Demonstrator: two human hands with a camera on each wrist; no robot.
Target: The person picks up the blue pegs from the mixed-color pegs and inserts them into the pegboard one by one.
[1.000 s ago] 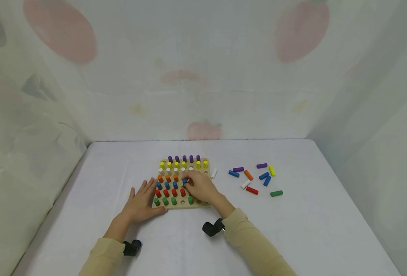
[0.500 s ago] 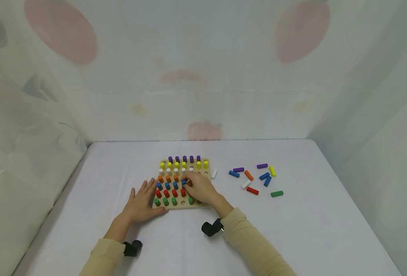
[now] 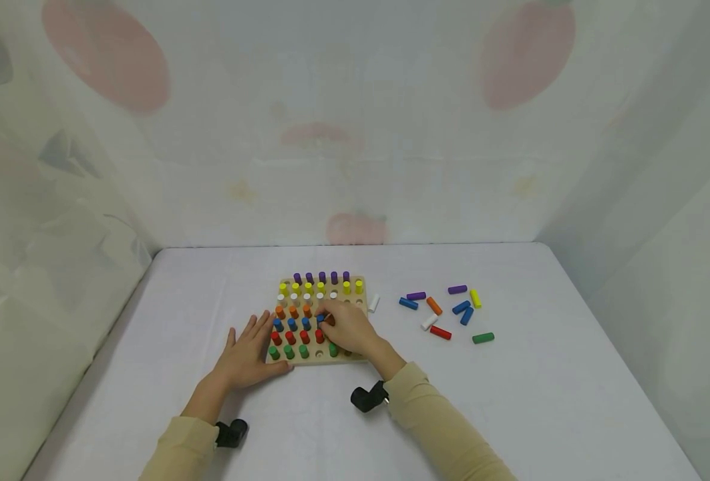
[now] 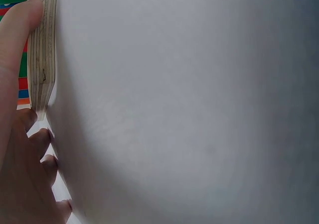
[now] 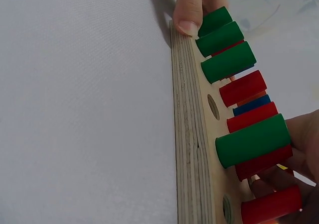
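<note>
A wooden pegboard [image 3: 330, 361] bears upright coloured pegs in rows: purple, yellow, white, orange, blue, red and green from back to front. My right hand [image 3: 355, 329] reaches over its right half and pinches a blue peg [image 3: 320, 319] between thumb and fingers, in line with the blue row. That hand hides part of the board. My left hand [image 3: 243, 361] lies at the board's left side with fingers spread, its thumb [image 5: 188, 22] against the front corner. Green pegs [image 5: 229, 62] stand along the front edge, with a round hole [image 5: 213, 107] between two of them.
Loose pegs lie right of the board on the white tablecloth: purple, blue, orange, yellow, a white peg [image 3: 429, 322], a red peg [image 3: 441, 332] and a green peg [image 3: 483, 338]. Another white peg [image 3: 374, 303] lies close beside the board. A pale printed curtain [image 3: 355, 187] hangs behind.
Pinched in my right hand, the blue peg sits slightly lower and farther left than a second ago. My left hand and the loose pegs stay in place.
</note>
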